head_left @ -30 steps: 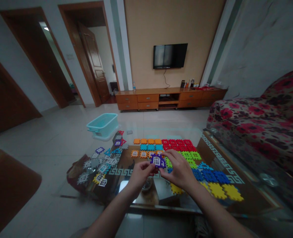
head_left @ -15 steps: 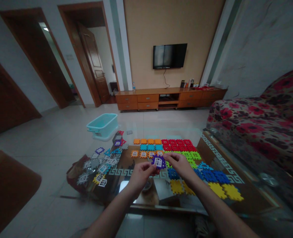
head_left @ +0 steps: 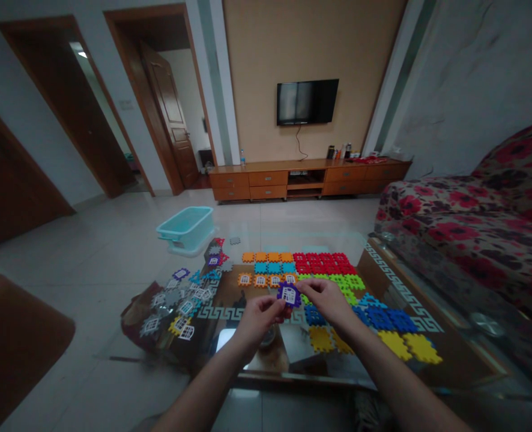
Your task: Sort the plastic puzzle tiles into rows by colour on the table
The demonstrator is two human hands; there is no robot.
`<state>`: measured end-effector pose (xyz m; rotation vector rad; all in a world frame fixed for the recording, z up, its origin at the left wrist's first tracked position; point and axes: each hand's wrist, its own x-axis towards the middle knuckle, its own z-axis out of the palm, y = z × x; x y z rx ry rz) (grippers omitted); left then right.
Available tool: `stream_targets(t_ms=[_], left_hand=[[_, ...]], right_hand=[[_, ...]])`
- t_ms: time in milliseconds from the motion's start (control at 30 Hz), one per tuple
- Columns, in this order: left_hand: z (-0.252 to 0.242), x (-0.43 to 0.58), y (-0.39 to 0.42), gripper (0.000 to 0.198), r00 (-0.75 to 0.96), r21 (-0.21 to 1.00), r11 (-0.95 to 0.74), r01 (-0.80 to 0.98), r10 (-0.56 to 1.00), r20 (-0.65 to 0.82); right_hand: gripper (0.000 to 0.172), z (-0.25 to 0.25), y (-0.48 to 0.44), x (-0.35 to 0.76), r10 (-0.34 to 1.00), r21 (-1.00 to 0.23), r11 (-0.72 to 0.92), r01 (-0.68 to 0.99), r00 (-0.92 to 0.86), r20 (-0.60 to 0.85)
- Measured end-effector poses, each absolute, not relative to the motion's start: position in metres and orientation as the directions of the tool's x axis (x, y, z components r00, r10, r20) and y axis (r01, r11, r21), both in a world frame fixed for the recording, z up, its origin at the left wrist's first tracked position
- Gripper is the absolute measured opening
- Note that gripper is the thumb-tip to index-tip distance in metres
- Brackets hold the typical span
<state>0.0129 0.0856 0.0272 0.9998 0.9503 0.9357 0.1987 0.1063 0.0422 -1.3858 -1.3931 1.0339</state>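
Note:
Between my two hands, a purple interlocking block (head_left: 289, 294) with a white window piece in it is held above the glass table. My left hand (head_left: 263, 315) pinches its lower left edge. At its upper right side, the fingers of my right hand (head_left: 322, 298) are closed on the edge. Just behind it lies a row of orange blocks with white windows (head_left: 260, 281). Light blue blocks (head_left: 274, 267) and plain orange blocks (head_left: 267, 257) form rows farther back. Red blocks (head_left: 323, 263), green blocks (head_left: 353, 281), dark blue blocks (head_left: 389, 320) and yellow blocks (head_left: 421, 348) lie to the right.
Mixed grey, blue and purple pieces with loose white windows (head_left: 187, 307) are heaped at the table's left. Behind them a turquoise plastic bin (head_left: 187, 231) stands. A flowered sofa (head_left: 468, 210) is on the right, and a TV cabinet (head_left: 268, 178) lines the far wall.
The purple block has shifted very slightly right and its window piece looks turned or tilted in the frame. Both hands keep their hold, almost in place.

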Motion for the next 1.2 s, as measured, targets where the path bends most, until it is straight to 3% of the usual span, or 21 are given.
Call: stream_targets(t_ms=[200,367,533,667,933,1200], left_hand=[[0.026,0.016,0.087,0.034,0.269,0.958,0.248,-0.141,0.941,-0.204],[0.026,0.016,0.088,0.028,0.187,0.985,0.146,-0.088,0.974,-0.128],[0.028,0.009,0.082,0.009,0.019,0.98,-0.136,0.145,0.991,0.135],[0.026,0.005,0.077,0.008,0.05,0.922,-0.29,0.257,0.957,0.286],[0.019,0.003,0.078,0.005,0.07,0.924,-0.231,0.303,0.973,0.22],[0.016,0.003,0.08,0.005,0.089,0.81,-0.348,0.473,0.933,0.349]], right_hand=[[0.037,0.042,0.107,0.198,0.999,-0.958,0.033,0.284,0.022,0.041],[0.037,0.04,0.108,0.199,0.998,-0.959,0.022,0.282,0.055,0.039],[0.034,0.037,0.108,0.197,0.991,-0.967,-0.004,0.254,0.128,0.03],[0.032,0.034,0.105,0.19,0.988,-0.973,-0.016,0.231,0.156,0.021],[0.035,0.034,0.1,0.18,0.986,-0.98,-0.042,0.196,0.167,-0.008],[0.034,0.031,0.099,0.178,0.984,-0.986,-0.071,0.153,0.17,-0.045]])
